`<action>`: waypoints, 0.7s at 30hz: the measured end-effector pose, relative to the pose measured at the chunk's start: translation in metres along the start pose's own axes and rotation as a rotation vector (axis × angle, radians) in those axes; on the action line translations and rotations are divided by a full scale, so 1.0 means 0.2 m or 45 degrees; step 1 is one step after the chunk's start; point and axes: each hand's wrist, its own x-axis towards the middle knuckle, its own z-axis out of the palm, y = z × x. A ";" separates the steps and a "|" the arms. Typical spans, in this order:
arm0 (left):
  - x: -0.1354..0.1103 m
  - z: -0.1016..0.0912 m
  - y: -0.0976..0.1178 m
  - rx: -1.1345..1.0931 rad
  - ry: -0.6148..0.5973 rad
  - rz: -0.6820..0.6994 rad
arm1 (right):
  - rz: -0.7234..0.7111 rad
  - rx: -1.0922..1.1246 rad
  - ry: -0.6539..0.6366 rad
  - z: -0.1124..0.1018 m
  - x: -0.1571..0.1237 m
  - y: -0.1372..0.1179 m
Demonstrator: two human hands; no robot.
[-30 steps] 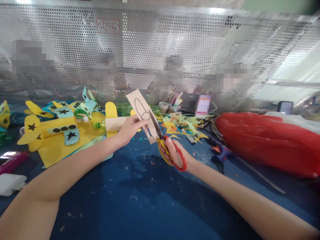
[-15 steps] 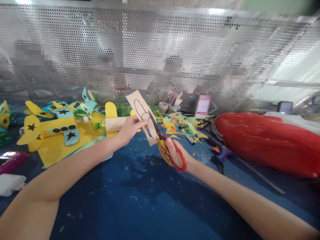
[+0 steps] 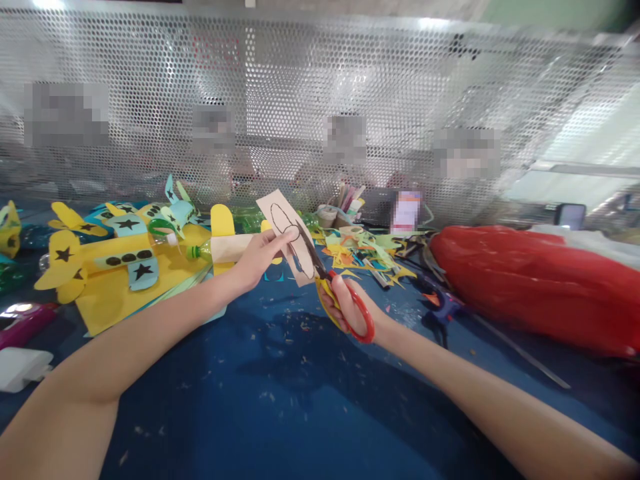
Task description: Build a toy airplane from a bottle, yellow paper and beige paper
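Observation:
My left hand (image 3: 257, 257) pinches a tan paper strip (image 3: 285, 230) with a black propeller outline drawn on it, holding it upright above the blue table (image 3: 280, 393). My right hand (image 3: 345, 303) grips red and yellow handled scissors (image 3: 340, 293). The blades reach up into the strip's right edge beside the drawn outline.
Yellow and light-blue paper planes with black stars (image 3: 100, 257) lie at left. Coloured paper scraps (image 3: 360, 250) and a pen cup (image 3: 345, 203) sit behind the hands. A red bag (image 3: 525, 280) fills the right. A perforated metal screen (image 3: 320, 100) stands behind, people beyond it.
The paper strip has tilted slightly and sits a little lower; the scissors have shifted a bit along its edge.

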 end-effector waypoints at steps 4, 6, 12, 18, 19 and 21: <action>0.01 -0.01 0.00 0.001 0.022 0.017 | 0.033 -0.038 -0.027 -0.01 0.00 0.00; 0.01 -0.02 -0.01 0.037 0.035 0.035 | 0.037 -0.079 -0.036 -0.01 0.00 0.00; 0.01 -0.03 -0.01 0.121 0.042 0.089 | -0.077 -0.167 -0.165 -0.03 0.01 -0.03; -0.02 0.00 0.03 0.181 -0.033 0.113 | -0.152 -0.185 -0.187 -0.04 -0.01 -0.05; -0.03 0.01 0.04 0.184 -0.058 0.110 | -0.175 -0.191 -0.186 -0.04 -0.01 -0.05; -0.04 0.02 0.05 0.197 -0.085 0.106 | -0.198 -0.194 -0.185 -0.04 -0.01 -0.05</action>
